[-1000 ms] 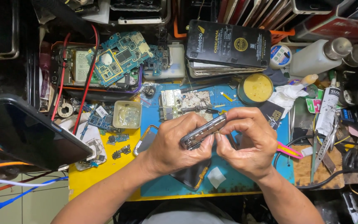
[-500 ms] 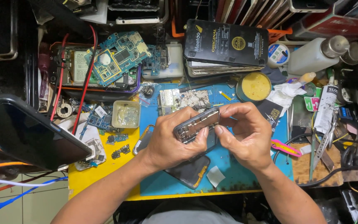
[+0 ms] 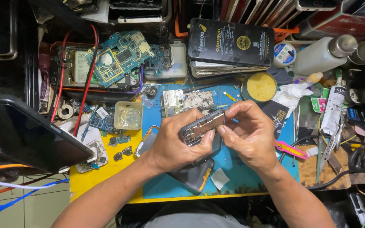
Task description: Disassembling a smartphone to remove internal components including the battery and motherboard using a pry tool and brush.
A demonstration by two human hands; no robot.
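Over a blue work mat (image 3: 250, 177), my left hand (image 3: 178, 141) grips an opened phone body (image 3: 201, 126) with its metal insides facing up. My right hand (image 3: 250, 133) pinches the phone's right end with thumb and fingertips. Under my hands lies a dark phone screen panel (image 3: 193, 175) on the mat, partly hidden by my left wrist. A bare circuit board (image 3: 186, 100) sits just beyond my fingers.
A clear plastic parts cup (image 3: 128, 115) stands left of the mat on yellow table. Blue circuit boards (image 3: 121, 57), a stack of black flat boxes (image 3: 229, 44), a yellow paste tin (image 3: 258, 86), a white bottle (image 3: 322, 55), tweezers and tools (image 3: 330, 143) and a dark tablet (image 3: 26, 135) crowd the edges.
Both hands with the phone body have shifted slightly up and left; the phone has tilted, and my right fingers now pinch its right end from above.
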